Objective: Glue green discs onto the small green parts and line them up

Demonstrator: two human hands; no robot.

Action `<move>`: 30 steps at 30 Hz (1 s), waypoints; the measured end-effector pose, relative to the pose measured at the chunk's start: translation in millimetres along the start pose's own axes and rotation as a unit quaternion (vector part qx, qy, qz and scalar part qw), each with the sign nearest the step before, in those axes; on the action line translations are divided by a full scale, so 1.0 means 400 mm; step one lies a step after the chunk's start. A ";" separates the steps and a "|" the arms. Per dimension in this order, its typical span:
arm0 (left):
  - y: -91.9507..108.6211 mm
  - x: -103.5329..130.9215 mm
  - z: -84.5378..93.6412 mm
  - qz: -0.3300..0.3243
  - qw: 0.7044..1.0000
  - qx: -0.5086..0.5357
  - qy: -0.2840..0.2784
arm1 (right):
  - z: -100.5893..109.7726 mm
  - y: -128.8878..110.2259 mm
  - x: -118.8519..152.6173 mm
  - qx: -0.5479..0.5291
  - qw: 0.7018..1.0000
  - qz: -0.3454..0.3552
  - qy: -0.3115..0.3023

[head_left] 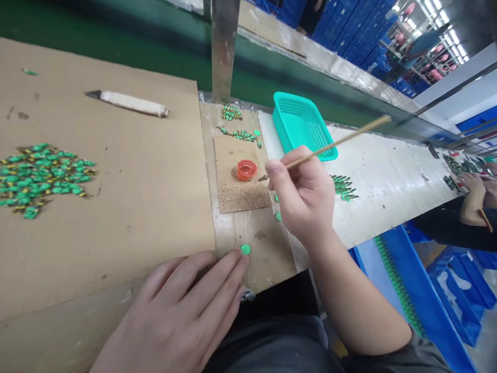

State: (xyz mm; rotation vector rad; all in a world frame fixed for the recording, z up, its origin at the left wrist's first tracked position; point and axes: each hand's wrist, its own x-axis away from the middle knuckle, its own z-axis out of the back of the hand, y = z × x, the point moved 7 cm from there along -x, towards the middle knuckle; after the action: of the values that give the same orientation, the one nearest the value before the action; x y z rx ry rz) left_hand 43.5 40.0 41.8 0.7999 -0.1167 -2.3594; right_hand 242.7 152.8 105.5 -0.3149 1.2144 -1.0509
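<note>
My right hand (pixel 305 199) pinches a thin wooden stick (pixel 349 137). Its dark lower tip is beside a small red cup (pixel 246 170) on a speckled cardboard square (pixel 240 199). My left hand (pixel 186 305) lies flat at the table's near edge, fingers stretched out. Its fingertips are at a small green disc (pixel 245 249), apparently touching it. More green discs (pixel 278 216) lie just left of my right wrist, partly hidden by that hand. Small green-and-yellow pieces (pixel 243 135) sit in clusters behind the cup.
A heap of green-and-yellow pieces (pixel 42 176) and a knife with a wrapped handle (pixel 132 103) lie on cardboard at left. A turquoise basket (pixel 306 127) stands behind my right hand, with green pieces (pixel 344 187) beyond it. A metal post (pixel 224 49) rises behind. Another person's hands (pixel 476 186) work far right.
</note>
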 end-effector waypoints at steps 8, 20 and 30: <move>-0.009 0.030 -0.015 0.029 0.999 -0.003 -0.028 | 0.000 -0.048 0.240 -0.057 0.995 -0.049 -0.070; -0.007 0.024 -0.011 -0.008 0.999 -0.038 -0.017 | -0.012 -0.048 0.241 -0.034 0.991 -0.074 -0.107; -0.018 0.042 -0.018 0.017 1.000 -0.012 -0.019 | -0.017 -0.046 0.240 -0.030 0.988 -0.090 -0.122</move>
State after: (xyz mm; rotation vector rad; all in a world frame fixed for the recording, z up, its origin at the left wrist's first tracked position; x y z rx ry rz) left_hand 33.4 36.3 25.4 0.7368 -0.1162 -2.3392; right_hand 225.1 69.2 57.2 -0.5916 1.0112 -1.0975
